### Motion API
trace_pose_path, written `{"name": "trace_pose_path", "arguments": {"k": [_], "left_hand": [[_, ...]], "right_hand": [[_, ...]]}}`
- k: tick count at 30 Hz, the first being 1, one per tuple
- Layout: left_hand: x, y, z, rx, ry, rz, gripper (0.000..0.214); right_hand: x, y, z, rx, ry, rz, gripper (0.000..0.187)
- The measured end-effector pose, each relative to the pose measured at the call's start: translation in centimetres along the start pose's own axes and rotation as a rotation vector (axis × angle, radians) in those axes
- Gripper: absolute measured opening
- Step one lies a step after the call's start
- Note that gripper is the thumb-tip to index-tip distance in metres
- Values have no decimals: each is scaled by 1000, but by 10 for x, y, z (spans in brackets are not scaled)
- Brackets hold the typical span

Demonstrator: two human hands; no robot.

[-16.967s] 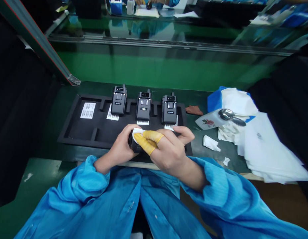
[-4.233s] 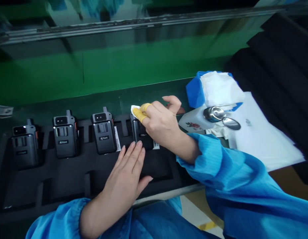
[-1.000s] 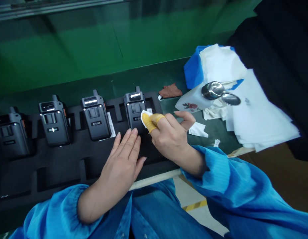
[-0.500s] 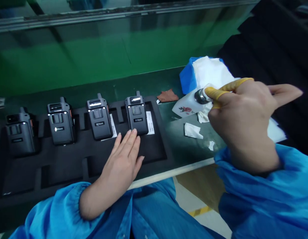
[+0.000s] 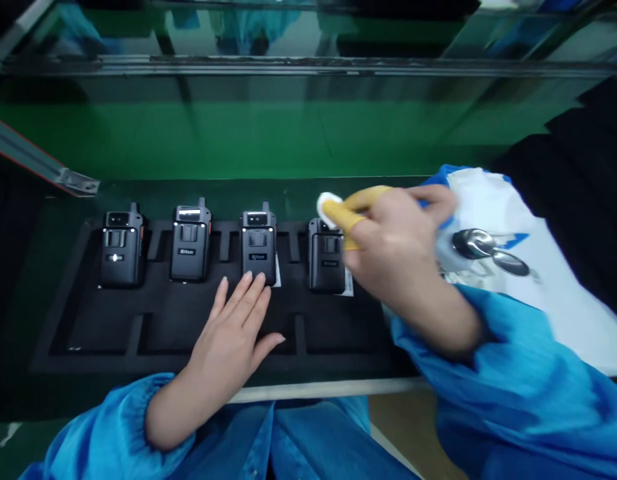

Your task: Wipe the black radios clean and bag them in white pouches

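Note:
Several black walkie-talkies stand in a row in a black foam tray (image 5: 103, 340), backs facing me. My left hand (image 5: 233, 327) lies flat with fingers outstretched, its fingertips touching the bottom edge of one walkie-talkie (image 5: 258, 247). Yellow finger cots cover fingers of my right hand (image 5: 396, 240), which pinches a small white pad (image 5: 328, 208). It holds the pad at the top of the rightmost walkie-talkie (image 5: 327, 263), partly hiding it. Two more walkie-talkies, one in the middle left (image 5: 188, 247) and one at the far left (image 5: 121, 253), are untouched.
Right of my right hand is a bottle with a shiny metal top (image 5: 471, 244), blurred and partly hidden. Behind it, white cloths (image 5: 481, 193) fill a blue box. A green panel (image 5: 228, 140) closes off the back, and black material (image 5: 553, 147) is piled at right.
My right hand has moved left from the bottle's top to the rightmost walkie-talkie, with the white pad. My left hand stays flat, now at the neighbouring walkie-talkie. The view has turned right-to-left.

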State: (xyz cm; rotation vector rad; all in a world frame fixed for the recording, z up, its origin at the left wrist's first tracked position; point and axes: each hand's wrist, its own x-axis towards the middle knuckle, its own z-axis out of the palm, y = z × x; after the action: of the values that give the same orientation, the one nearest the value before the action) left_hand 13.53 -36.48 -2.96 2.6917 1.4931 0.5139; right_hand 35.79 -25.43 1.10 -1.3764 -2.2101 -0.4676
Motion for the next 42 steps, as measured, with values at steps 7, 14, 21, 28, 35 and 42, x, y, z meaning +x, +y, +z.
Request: {"name": "trace_pose_path", "arguments": {"k": [7, 14, 21, 28, 35, 42], "left_hand": [[1, 0, 1, -39, 39, -15, 38], [2, 0, 1, -62, 10, -25, 38], [2, 1, 2, -43, 24, -27, 38], [3, 0, 0, -26, 31, -21, 37], [4, 1, 0, -26, 41, -30, 38], [4, 0, 0, 3, 41, -12, 37]], "right_hand": [[34, -62, 54, 17, -108, -283, 30], [22, -51, 48, -136, -41, -324, 32], [36, -64, 52, -50, -100, -381, 32], [21, -36, 44, -68, 6, -497, 32], [17, -24, 47, -125, -69, -248, 32], [36, -58, 50, -76, -68, -368, 31]]}}
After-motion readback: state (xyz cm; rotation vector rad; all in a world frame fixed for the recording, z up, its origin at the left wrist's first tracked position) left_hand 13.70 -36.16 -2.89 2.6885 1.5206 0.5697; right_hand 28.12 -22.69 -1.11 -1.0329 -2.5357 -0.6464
